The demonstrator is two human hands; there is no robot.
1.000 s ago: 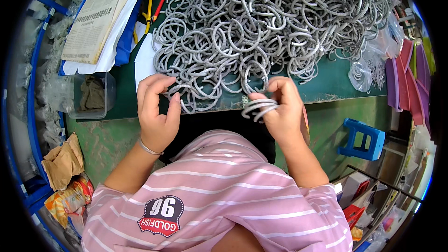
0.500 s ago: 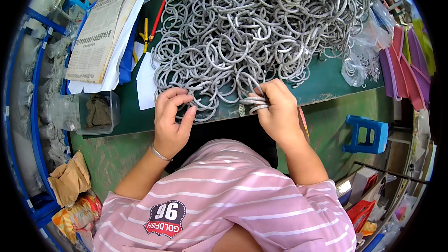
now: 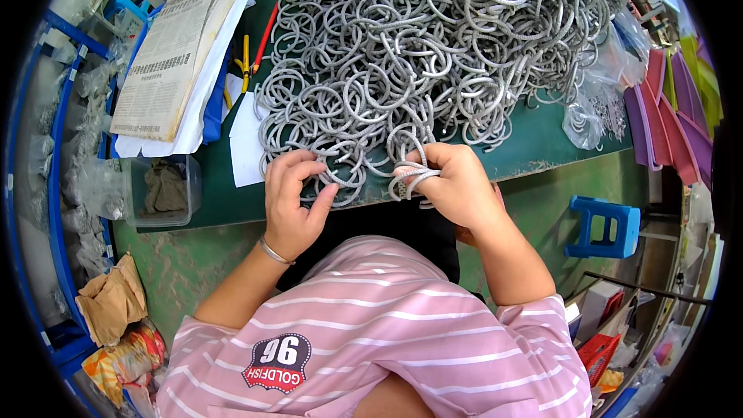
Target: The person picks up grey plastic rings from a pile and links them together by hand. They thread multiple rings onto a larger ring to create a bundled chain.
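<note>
A large heap of grey, braided-looking open rings (image 3: 402,39) covers most of the green table, and loose ones reach its front edge. My right hand (image 3: 462,188) is closed on several grey rings (image 3: 418,176), pinched between thumb and fingers at that edge. Its lower fingers are hidden behind the hand. To its left, my left hand (image 3: 296,200) has thumb and fingers apart and lightly bent, with nothing held between them. Its fingertips are beside the nearest rings of the heap; whether they touch cannot be made out.
Left on the green table (image 3: 534,124) lie a newspaper stack (image 3: 166,62), a red pen (image 3: 265,39), yellow-handled pliers (image 3: 245,62) and white paper (image 3: 246,139). A clear bin (image 3: 186,213) holds a cloth (image 3: 165,190). Rightward are plastic bags (image 3: 584,120) and a blue stool (image 3: 606,226).
My right hand has shifted slightly down and turned, tilting the rings it holds. My left hand has moved a little right and down, its fingers still apart.
</note>
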